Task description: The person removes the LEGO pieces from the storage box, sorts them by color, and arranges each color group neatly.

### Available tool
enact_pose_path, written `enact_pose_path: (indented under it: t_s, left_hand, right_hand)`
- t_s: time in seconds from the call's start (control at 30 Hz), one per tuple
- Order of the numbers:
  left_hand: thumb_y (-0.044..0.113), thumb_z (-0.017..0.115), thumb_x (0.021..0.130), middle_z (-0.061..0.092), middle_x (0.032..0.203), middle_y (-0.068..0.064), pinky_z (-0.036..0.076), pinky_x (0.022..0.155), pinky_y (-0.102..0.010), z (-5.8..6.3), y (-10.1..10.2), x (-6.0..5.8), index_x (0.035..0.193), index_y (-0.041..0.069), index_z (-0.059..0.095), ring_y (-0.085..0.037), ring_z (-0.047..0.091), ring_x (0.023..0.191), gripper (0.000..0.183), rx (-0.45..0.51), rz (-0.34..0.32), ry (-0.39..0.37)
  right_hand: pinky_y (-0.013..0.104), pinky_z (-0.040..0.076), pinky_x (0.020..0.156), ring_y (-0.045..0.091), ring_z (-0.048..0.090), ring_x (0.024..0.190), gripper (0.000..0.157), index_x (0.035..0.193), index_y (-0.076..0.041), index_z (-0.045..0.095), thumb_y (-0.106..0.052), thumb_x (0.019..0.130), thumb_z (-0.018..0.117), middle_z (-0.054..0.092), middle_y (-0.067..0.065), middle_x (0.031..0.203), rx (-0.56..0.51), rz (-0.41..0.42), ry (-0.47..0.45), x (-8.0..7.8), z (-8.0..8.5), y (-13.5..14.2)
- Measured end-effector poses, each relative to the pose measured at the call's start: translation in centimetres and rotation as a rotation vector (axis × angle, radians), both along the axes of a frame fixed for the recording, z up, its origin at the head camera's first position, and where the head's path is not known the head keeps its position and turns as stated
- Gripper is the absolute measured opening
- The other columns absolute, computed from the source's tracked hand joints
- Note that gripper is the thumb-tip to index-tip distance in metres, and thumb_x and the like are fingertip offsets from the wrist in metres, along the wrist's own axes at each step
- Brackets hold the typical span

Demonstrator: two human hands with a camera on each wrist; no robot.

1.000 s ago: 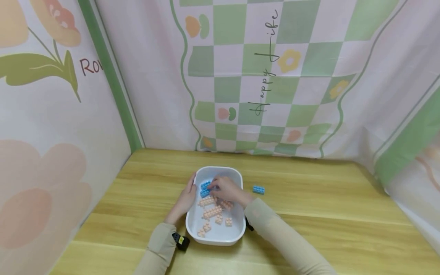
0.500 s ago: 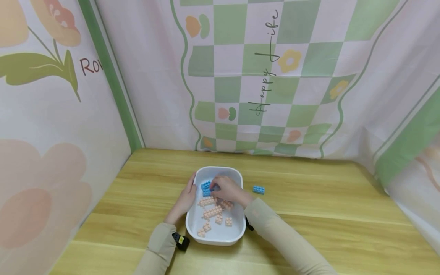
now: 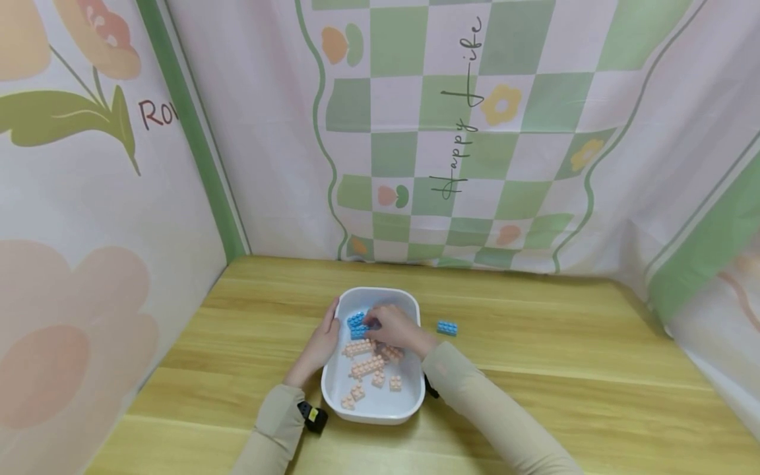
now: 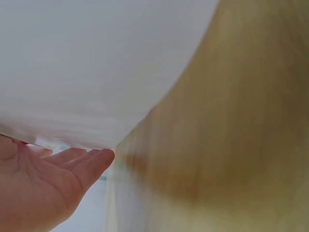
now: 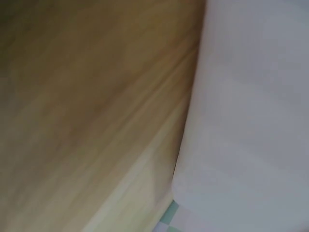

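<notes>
The blue bricks sit right by the bent fingertips of the right hand, inside the white tub. I can't tell if those fingers pinch one. The bricks look like hard plastic — likely light, a bit slick and not easy to break. The flat sides, under the bumps, seem best to hold. The left hand has its fingers out straight along the tub's wall. The right hand hides some bricks, and the right wrist view shows no fingers — just tub and table.

Head view overlooks the tub; wrist views closely face it.
</notes>
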State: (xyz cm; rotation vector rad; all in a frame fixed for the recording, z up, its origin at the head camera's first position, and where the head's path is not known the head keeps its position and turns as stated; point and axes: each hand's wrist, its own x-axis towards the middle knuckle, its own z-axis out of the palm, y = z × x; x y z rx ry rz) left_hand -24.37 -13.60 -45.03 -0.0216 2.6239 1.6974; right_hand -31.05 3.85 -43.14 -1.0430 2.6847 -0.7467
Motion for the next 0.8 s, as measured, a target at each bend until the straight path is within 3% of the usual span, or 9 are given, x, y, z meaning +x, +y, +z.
enact_pose_path:
  t_s: [0.23,0.53,0.8]
  left_hand:
    - [0.019,0.025,0.102,0.029,0.149,-0.026,0.034,0.105,-0.056,-0.06,-0.05,-0.04,0.151,0.009,0.014,-0.046,0.039,0.128,0.051,0.008,-0.001,-0.004]
    - [0.02,0.026,0.102,0.03,0.147,-0.028,0.04,0.1,-0.055,-0.14,-0.09,-0.11,0.151,0.011,0.014,-0.046,0.044,0.125,0.051,0.007,-0.011,-0.015]
    - [0.021,0.025,0.102,0.028,0.149,-0.025,0.037,0.104,-0.055,-0.21,-0.14,-0.09,0.151,0.01,0.013,-0.045,0.04,0.128,0.052,0.008,-0.006,-0.014]
  right_hand:
    - [0.028,0.053,0.074,0.014,0.063,0.081,0.02,0.098,-0.005,0.071,-0.017,0.082,0.071,0.068,0.004,0.089,-0.001,0.003,0.029,-0.07,-0.14,0.03]
    - [0.029,0.054,0.076,0.014,0.064,0.081,0.017,0.095,-0.005,0.072,-0.016,0.082,0.072,0.069,0.004,0.088,-0.005,-0.006,0.02,-0.12,-0.09,-0.02]
    - [0.029,0.054,0.075,0.016,0.064,0.082,0.017,0.096,-0.003,0.071,-0.013,0.082,0.07,0.069,0.006,0.089,-0.026,-0.014,0.013,0.03,0.06,0.11]
